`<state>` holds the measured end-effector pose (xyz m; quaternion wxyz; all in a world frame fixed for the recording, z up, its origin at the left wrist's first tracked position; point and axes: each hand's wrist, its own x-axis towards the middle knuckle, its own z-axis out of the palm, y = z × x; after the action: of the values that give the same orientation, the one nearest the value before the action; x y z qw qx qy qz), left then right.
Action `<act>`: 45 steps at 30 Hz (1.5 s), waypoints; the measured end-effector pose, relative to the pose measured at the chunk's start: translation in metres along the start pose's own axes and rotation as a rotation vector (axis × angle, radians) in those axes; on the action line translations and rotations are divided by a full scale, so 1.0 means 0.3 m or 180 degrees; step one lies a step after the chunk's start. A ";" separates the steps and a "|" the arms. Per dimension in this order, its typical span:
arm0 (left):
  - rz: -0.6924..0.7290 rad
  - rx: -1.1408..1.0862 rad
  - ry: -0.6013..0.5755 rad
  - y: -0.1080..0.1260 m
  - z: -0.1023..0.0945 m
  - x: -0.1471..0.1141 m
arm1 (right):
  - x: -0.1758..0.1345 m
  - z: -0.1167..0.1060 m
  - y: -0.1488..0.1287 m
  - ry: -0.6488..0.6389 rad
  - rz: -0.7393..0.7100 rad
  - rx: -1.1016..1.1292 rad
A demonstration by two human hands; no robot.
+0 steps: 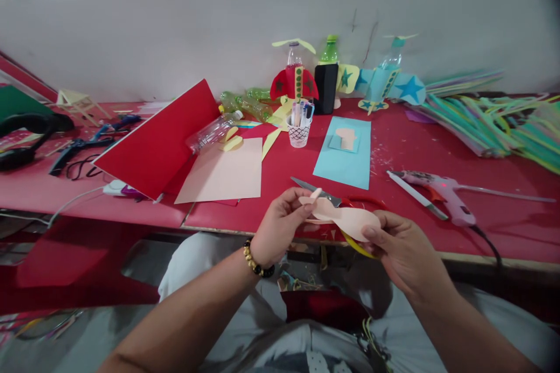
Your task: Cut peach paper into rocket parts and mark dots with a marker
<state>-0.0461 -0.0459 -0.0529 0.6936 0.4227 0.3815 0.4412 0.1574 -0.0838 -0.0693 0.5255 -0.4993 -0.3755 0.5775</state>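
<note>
Between both hands, over the table's front edge, is a pale peach paper cutout (356, 221) with rounded lobes and a narrow waist. My left hand (282, 221), with a beaded bracelet at the wrist, pinches its left end. A small strip of the same paper sticks up by the thumb. My right hand (394, 242) grips the right lobe between thumb and fingers. Behind and below the paper lie scissors (363, 203) with red and yellow handles, blades pointing left; the cutout and hands partly hide them.
A peach sheet (231, 172) and a tilted red board (161, 140) are to the left. A blue sheet (341, 154) bears smaller pieces. To the right lie a cutter (415, 195) and a glue gun (446, 189). Behind stand a pen cup (298, 131) and bottle planes (295, 78).
</note>
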 end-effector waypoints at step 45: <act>0.0048 -0.0487 0.0691 0.018 -0.048 0.018 | 0.027 -0.098 -0.018 0.0325 -0.0309 -0.0336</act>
<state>-0.0590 -0.0359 -0.0538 0.6751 0.3213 0.4163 0.5174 0.1877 -0.0777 -0.0719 0.5443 -0.5364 -0.4019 0.5045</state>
